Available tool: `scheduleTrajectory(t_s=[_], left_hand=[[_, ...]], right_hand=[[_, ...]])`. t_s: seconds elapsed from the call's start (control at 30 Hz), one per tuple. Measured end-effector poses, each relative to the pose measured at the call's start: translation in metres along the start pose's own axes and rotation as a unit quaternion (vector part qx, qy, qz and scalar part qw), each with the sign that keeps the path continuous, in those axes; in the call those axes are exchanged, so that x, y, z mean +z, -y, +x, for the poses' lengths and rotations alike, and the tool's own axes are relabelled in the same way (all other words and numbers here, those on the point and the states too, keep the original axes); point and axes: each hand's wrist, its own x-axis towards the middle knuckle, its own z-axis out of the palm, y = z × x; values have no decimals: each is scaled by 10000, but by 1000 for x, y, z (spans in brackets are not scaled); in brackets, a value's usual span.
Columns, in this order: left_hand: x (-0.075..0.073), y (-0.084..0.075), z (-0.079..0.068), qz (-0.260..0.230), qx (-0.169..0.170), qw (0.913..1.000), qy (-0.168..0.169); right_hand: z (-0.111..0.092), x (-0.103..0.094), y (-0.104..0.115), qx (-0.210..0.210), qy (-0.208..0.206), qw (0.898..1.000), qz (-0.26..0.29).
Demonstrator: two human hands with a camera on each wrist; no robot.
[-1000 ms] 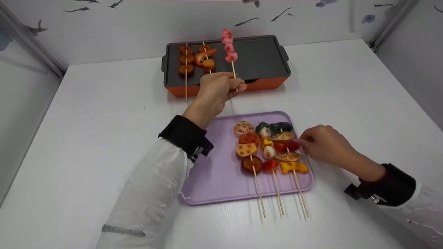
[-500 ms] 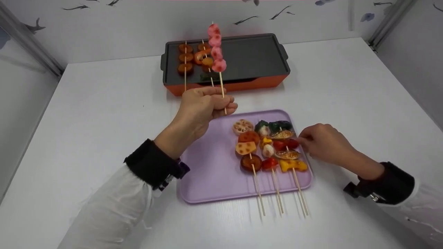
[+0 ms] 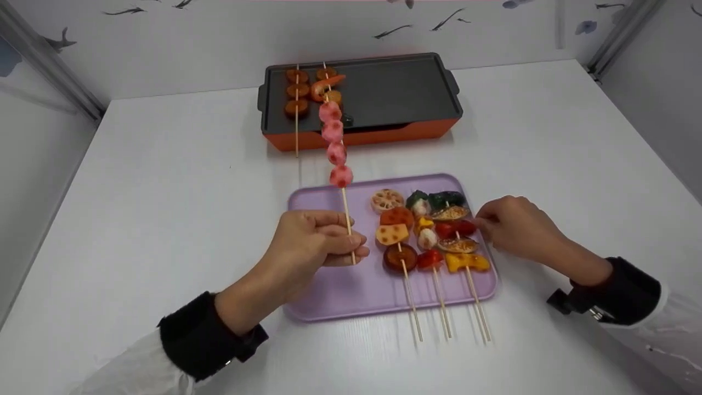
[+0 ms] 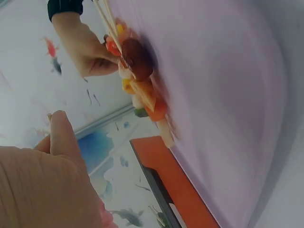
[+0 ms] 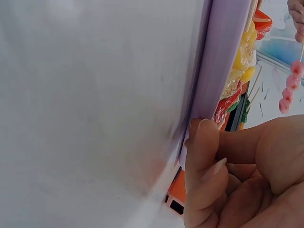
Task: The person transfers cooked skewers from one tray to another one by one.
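My left hand pinches the bare lower stick of a skewer of pink balls, held tilted above the left part of a lilac tray. The balls point toward the grill and overlap its front edge in the head view. My right hand has its thumb and curled fingers at the tray's right rim, gripping it in the right wrist view. Three skewers lie on the tray's right half: one with lotus root and a brown slice, a mixed one with a white ball, and one with yellow pepper.
Behind the tray stands an orange grill with a dark plate. On its left side lie a skewer of brown slices and one with a shrimp. A patterned wall panel stands behind the white table.
My left hand has drawn the skewer of pink balls back from over the grill, toward me and to the left, over the tray. The right hand stays at the tray's rim.
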Motion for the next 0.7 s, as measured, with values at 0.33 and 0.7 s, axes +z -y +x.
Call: scheduleTrajectory(t_s=[0.33, 0.7], left_hand=[[3, 40, -34, 92, -525, 9977, 416], [15, 72, -44, 85, -832, 9960, 321]], right_hand=[[-1, 1, -1, 48, 5, 10000, 18], [-1, 1, -1, 18, 11, 10000, 43]])
